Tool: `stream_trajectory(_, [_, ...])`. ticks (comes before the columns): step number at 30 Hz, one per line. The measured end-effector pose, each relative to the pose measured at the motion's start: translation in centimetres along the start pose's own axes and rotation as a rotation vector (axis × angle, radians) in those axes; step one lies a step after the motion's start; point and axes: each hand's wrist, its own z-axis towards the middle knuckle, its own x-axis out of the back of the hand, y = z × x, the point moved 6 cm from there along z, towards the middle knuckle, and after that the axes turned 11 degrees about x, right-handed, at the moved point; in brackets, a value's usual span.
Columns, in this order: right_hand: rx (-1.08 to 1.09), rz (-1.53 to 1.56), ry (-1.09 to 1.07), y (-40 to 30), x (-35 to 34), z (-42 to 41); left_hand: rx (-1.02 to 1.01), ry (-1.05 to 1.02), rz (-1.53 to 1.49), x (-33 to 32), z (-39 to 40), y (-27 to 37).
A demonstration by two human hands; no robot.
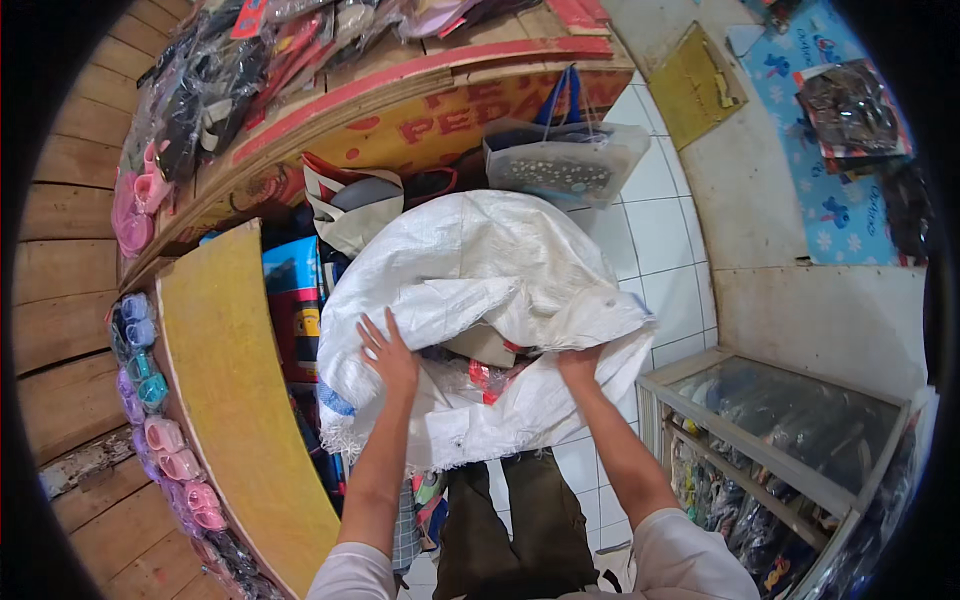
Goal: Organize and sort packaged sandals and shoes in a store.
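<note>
A large white woven plastic sack [480,232] stands before me with its mouth loosely open and folded. Flat against the left side of the sack lies my left hand [391,361], fingers spread and gripping nothing. My right hand [579,366] is at the right side of the mouth, where a fold of the sack hides its fingers; whether they grip the fabric does not show. Inside the opening I see a beige flat-sided item [480,346] and a red, shiny plastic packet [487,384]. Deeper contents are hidden.
A yellow wooden board [232,367] with bagged children's sandals [174,450] runs along the left. Behind the sack are a cream tote bag [360,217] and a translucent carrier bag [562,165]. A glass display case [780,420] stands right, on white floor tiles [656,225].
</note>
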Motion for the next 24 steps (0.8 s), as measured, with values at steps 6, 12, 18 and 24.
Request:
stream_trajectory(6, [-0.238, -0.173, 0.211, 9.7, -0.4, 8.5, 0.150, -0.005, -0.568, -1.2, 12.9, -6.6])
stream_trajectory(12, [-0.184, -0.116, 0.304, 13.7, 9.0, 17.5, 0.126, -0.979, -0.759, 6.3, 19.1, -2.3])
stream_trajectory(18, [-0.186, 0.511, -0.357, 13.8, 5.1, 21.8, 0.236, -1.054, -1.060, 6.6, 27.8, 0.6])
stream_trajectory(24, [-0.646, 1.205, -0.391, 13.8, 7.7, 23.3, -0.481, 0.268, -0.192, 15.4, 20.9, 9.7])
